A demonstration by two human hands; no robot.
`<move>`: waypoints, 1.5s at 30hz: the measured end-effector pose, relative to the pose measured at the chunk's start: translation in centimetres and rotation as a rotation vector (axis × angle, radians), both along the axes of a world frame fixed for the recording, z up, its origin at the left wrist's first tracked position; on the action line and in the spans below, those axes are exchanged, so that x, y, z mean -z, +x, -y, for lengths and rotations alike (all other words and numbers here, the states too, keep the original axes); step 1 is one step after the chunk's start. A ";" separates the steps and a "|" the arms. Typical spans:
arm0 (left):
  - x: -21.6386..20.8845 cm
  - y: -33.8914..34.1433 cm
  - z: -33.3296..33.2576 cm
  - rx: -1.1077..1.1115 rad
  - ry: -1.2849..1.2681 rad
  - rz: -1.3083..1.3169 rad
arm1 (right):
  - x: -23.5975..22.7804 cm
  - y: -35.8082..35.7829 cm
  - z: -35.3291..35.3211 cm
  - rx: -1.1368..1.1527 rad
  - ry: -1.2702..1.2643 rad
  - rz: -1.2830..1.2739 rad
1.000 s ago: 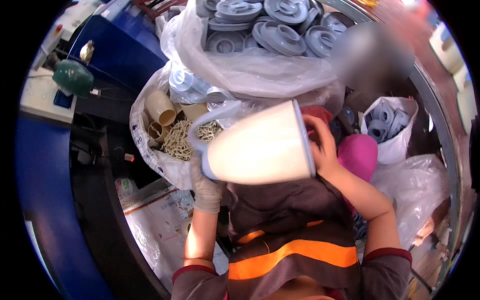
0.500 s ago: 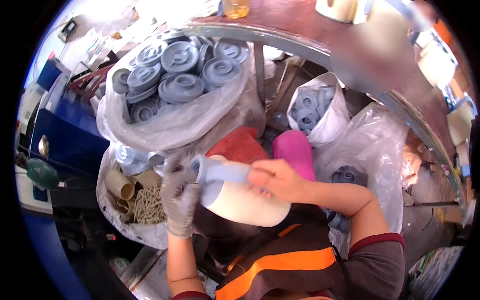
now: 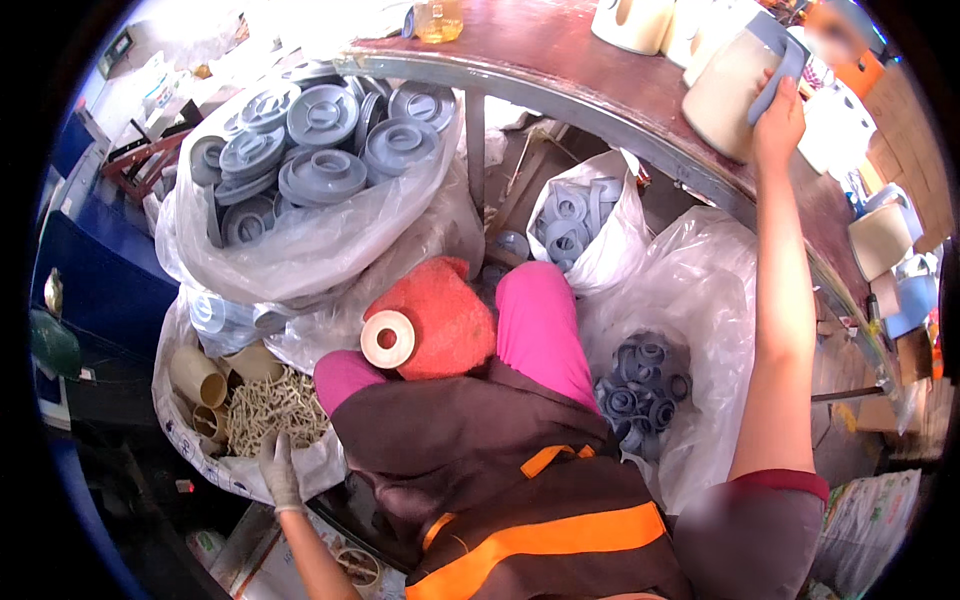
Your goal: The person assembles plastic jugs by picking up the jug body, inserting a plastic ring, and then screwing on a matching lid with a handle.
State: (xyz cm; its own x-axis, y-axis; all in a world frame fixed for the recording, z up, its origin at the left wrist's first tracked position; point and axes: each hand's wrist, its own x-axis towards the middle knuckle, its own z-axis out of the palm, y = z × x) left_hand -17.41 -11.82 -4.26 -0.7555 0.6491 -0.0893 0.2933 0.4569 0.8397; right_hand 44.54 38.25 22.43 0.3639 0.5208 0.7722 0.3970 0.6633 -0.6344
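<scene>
My right hand (image 3: 778, 125) reaches out to the bench at the upper right, its fingers wrapped round the grey handle of a cream jug (image 3: 712, 98). The jug is tilted at the bench; whether its base rests on it I cannot tell. My gloved left hand (image 3: 280, 472) is low at the left, fingers stretched toward a heap of small beige stick-like pieces (image 3: 272, 412) in a white sack (image 3: 185, 440). I see nothing held in it. Between my knees is a red cloth-covered form (image 3: 440, 315) with a cream ring-shaped end (image 3: 388, 340).
Grey round lids (image 3: 325, 175) fill a large plastic bag at the left. Smaller grey parts lie in a white bag (image 3: 600, 250) under the bench (image 3: 560, 80) and in a clear bag (image 3: 710, 280) by my right leg. More cream jugs (image 3: 635, 22) stand on the bench.
The jug has moved from my lap, where both hands were on it, to the bench at the upper right. My left hand has let go and dropped to the sack of beige pieces.
</scene>
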 end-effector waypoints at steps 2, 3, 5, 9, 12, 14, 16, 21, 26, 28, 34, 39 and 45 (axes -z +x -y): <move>2.2 -1.8 7.2 -0.113 -0.499 -0.158 | 1.2 1.1 -2.6 0.286 -0.041 0.149; 3.7 -1.8 10.8 -0.082 -0.740 -0.209 | 2.1 0.8 -3.1 0.468 -0.058 0.209; 7.0 -0.7 17.2 -0.091 -1.090 -0.130 | 4.7 -1.5 -2.1 0.501 -0.089 0.128; 14.5 2.8 25.1 0.112 -1.368 0.125 | 11.1 -10.9 5.2 -0.126 -0.171 0.107; 16.0 3.8 28.4 0.408 -1.247 0.264 | 13.7 -16.7 9.6 -0.314 -0.137 0.293; 14.6 4.4 29.7 0.505 -1.101 0.214 | 14.7 -18.9 11.4 -0.414 -0.129 0.428; 12.0 5.7 30.2 0.593 -1.218 0.025 | 15.7 -20.4 12.3 -0.428 -0.113 0.524; 6.0 10.9 28.6 0.545 -0.992 -0.189 | 20.3 -23.1 14.4 -0.690 -0.387 0.346; 4.1 11.7 27.7 0.114 -0.872 -0.157 | 23.3 -24.0 15.9 -0.814 -0.589 0.304; 3.8 11.2 28.4 0.069 -0.823 -0.124 | 23.6 -24.0 16.0 -0.835 -0.622 0.306; 1.8 8.1 29.0 0.273 -1.158 -0.067 | 24.1 -25.0 17.2 -0.886 -0.713 0.259; -0.6 4.1 25.9 0.181 -0.940 0.128 | 24.9 -27.4 20.6 -1.043 -0.786 0.380; 3.3 9.2 24.5 0.349 -1.049 0.024 | 25.9 -28.2 23.6 -1.238 -0.836 0.273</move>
